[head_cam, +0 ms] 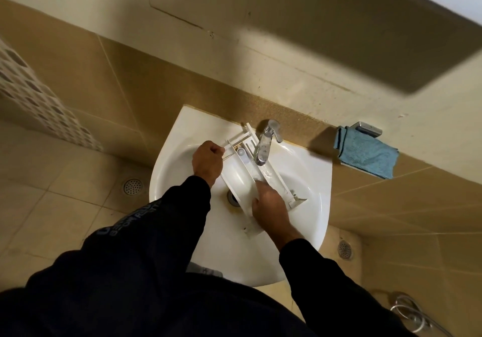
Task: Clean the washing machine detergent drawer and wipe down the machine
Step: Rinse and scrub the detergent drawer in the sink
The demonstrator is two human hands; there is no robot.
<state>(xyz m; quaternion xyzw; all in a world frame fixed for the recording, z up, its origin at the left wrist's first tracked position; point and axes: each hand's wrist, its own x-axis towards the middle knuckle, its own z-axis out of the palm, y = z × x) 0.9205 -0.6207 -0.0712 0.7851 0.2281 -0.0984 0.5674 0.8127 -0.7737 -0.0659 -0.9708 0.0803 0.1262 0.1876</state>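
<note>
A white detergent drawer [241,172] is held over a white sink [307,180]. The drawer is long and thin. Its long side runs slantwise, from the back left of the sink, near the wall, down to the front right, near the person. One end sticks up past the back rim of the sink, just left of the tap [266,141]. The other end lies low in the bowl, close to the drain [233,198]. The open side of the drawer is turned up, and walls and small parts can be seen inside it. The far left edge of the drawer is pinched by the left hand [208,162], whose grip is curled tight around a thin white rim. The right hand [271,207] is pressed down into the near part of the drawer, with its fingers bent onto the white plastic. How tightly this grip is closed cannot be told, because the fingers are blurred. The silver tap is pointed down over the drawer, and water seems to be falling on a narrow white part right under it. Both arms are covered by dark sleeves. A blue cloth [367,153] is laid on a small metal holder [369,129] on the wall, well to the right of the sink. Tan tiles are seen on the wall and floor. A round floor drain [133,186] is seen left of the sink.
</note>
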